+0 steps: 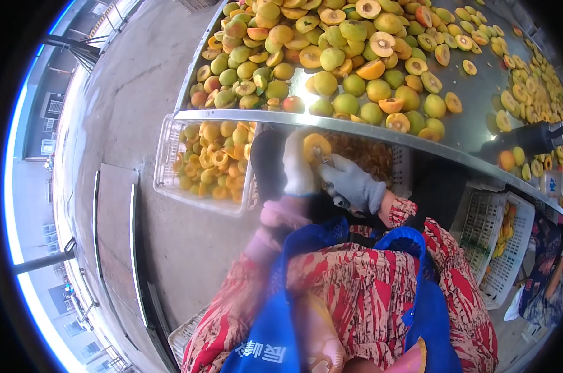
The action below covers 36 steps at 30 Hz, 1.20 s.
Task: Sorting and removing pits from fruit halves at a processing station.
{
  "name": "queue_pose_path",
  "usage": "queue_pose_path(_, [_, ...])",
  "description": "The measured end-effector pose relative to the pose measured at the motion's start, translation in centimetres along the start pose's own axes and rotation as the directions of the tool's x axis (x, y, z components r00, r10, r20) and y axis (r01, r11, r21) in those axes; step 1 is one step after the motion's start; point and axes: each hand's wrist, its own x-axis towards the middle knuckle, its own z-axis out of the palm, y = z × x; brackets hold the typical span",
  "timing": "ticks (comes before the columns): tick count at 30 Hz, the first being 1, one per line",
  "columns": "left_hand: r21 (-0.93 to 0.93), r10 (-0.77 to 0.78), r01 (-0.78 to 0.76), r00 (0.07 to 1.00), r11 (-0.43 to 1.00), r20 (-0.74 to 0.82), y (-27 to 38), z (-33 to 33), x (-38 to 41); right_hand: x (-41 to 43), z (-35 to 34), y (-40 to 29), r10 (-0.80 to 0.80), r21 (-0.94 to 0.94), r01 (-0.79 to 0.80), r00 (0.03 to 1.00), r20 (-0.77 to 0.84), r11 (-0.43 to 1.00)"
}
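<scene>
My left hand [296,163], in a white knit glove, holds a cut yellow stone fruit [316,148], probably a peach or apricot, just below the metal table's front edge. Its cut face is turned towards my right hand [354,182], which wears a grey-white glove. Those fingers are closed round a small metal hand tool [338,199], whose tip meets the fruit near its centre. The tool's exact kind is hard to make out. Beneath my hands, a crate [401,170] holds many brownish fruit pieces, partly hidden by the gloves.
Whole and halved fruits [333,58] are heaped on the metal table [309,120]. A clear plastic crate [202,205] of fruit halves stands at left. A dark cylindrical object [524,140] lies on the table at right. White crates [510,261] and another person's arm [556,275] are beyond.
</scene>
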Motion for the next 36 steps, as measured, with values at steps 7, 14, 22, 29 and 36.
queue_pose_path(7, [0.121, -0.405, 0.405, 0.914, 0.906, -0.03, 2.9, 0.8, 0.3, -0.5, -1.2, 0.3, -0.115, -0.438, 0.112, 0.993, 0.021, 0.892])
queue_pose_path(14, [0.285, -0.117, 0.093, 0.991, 0.954, 0.068, 1.0, 0.4, -0.3, -1.2, -2.0, -1.2, 0.19, -0.042, -0.186, 0.943, 0.273, 0.982])
queue_pose_path(22, [0.188, -0.275, 0.222, 0.902, 0.957, 0.332, 1.8, 0.3, 0.4, -0.4, -3.4, 1.3, 0.186, 0.31, -0.405, 0.814, 0.55, 0.86])
queue_pose_path(29, [-0.079, -0.461, 0.489, 0.857, 0.869, 0.228, 2.6, 3.0, -0.3, -1.6, -4.9, 3.6, -0.094, 0.534, -0.38, 0.744, 0.662, 0.755])
queue_pose_path(36, [0.951, 0.588, -0.087, 0.801, 0.298, -0.111, 10.1, -4.5, 7.6, 2.4, -7.7, 8.2, -0.202, -0.806, -0.015, 0.965, -0.166, 0.591])
